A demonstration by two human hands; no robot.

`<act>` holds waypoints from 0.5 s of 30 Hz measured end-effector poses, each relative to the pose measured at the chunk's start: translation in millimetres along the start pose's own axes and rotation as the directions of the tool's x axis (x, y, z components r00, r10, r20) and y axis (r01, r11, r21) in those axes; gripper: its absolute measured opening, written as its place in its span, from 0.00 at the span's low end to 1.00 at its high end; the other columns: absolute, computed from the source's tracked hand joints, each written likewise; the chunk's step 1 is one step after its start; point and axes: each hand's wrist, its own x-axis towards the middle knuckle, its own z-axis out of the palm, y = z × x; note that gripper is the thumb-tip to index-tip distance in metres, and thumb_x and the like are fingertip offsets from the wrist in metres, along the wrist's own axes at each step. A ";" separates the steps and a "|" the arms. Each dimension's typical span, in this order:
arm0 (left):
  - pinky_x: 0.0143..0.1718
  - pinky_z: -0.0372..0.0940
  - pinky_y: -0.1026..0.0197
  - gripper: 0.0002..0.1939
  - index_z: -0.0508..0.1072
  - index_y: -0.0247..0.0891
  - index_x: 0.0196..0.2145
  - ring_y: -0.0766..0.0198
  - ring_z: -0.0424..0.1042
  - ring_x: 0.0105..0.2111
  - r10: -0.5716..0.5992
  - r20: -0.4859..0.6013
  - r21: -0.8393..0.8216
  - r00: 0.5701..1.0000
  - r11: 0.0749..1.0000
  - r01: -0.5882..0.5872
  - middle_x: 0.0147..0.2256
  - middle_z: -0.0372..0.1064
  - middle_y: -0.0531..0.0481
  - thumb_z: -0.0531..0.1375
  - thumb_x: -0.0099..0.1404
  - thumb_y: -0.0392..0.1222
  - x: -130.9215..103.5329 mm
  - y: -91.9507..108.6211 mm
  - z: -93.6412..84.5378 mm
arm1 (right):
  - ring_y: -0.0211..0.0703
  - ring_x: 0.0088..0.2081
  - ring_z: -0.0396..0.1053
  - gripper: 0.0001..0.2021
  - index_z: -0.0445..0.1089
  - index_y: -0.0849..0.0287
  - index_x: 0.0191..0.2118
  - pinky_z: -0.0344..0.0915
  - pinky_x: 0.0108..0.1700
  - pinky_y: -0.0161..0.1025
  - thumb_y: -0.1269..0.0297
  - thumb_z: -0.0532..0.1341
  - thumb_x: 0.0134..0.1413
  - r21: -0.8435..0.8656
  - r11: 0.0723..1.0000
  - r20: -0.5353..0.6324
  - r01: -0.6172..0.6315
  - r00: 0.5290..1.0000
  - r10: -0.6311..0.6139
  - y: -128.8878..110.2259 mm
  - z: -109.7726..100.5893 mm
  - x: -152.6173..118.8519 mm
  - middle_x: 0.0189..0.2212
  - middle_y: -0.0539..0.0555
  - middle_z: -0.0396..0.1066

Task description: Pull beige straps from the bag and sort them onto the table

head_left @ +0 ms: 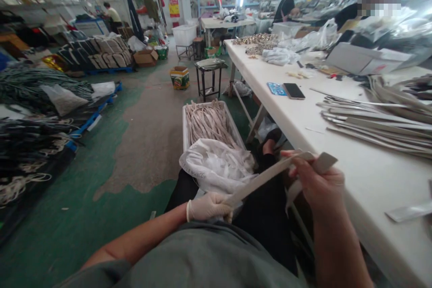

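Note:
A beige fabric strap (259, 181) runs slantwise across my lap between both hands. My left hand (211, 207), in a pale glove, is closed round its lower end. Bare, my right hand (315, 180) grips the strap's upper part near the table edge, and a flat pale end piece (325, 162) sticks out above the fingers. Part of the strap hangs in a loop below that hand. On my lap, in front of the left hand, lies a white plastic bag (219, 164). Behind it a white crate (184, 130) holds many beige straps (209, 121).
To my right stands a long white table (280, 117) with a pile of straps (367, 121), a phone (293, 91), a blue packet (276, 89) and a white box (364, 59). A black stool (208, 78) and a carton (179, 78) stand ahead. Pallets with goods (87, 121) line the left. Co-workers sit farther back.

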 end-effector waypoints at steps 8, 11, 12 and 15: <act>0.37 0.68 0.56 0.15 0.77 0.41 0.28 0.56 0.74 0.31 0.047 -0.465 -0.066 0.884 0.994 -0.087 0.29 0.75 0.45 0.62 0.61 0.55 47.6 6.0 -83.2 | 0.50 0.22 0.73 0.15 0.79 0.48 0.28 0.70 0.25 0.42 0.44 0.64 0.46 -0.551 0.824 0.052 -0.131 0.980 0.191 68.0 -91.5 -56.4 0.19 0.50 0.75; 0.36 0.68 0.59 0.09 0.75 0.39 0.28 0.59 0.74 0.31 -0.005 -0.554 -0.019 0.833 1.000 -0.006 0.27 0.75 0.47 0.60 0.64 0.44 78.2 30.7 -121.6 | 0.53 0.23 0.76 0.18 0.78 0.47 0.26 0.71 0.25 0.42 0.40 0.61 0.44 -0.623 0.745 0.123 -0.238 0.910 0.395 102.6 -113.0 -89.4 0.19 0.49 0.76; 0.35 0.68 0.60 0.09 0.74 0.38 0.27 0.60 0.74 0.30 -0.023 -0.564 -0.003 0.825 1.000 0.026 0.26 0.75 0.47 0.60 0.64 0.42 88.8 39.9 -131.1 | 0.54 0.23 0.76 0.18 0.78 0.47 0.26 0.71 0.25 0.43 0.39 0.60 0.44 -0.642 0.720 0.141 -0.261 0.884 0.446 111.4 -115.0 -98.4 0.19 0.50 0.76; 0.36 0.68 0.59 0.09 0.74 0.35 0.29 0.60 0.74 0.28 -0.056 -0.575 0.030 0.817 0.996 0.088 0.25 0.74 0.47 0.60 0.65 0.42 119.0 74.4 -147.6 | 0.53 0.23 0.75 0.20 0.76 0.48 0.26 0.69 0.25 0.42 0.39 0.57 0.48 -0.673 0.692 0.161 -0.260 0.862 0.480 122.4 -103.6 -108.8 0.19 0.51 0.76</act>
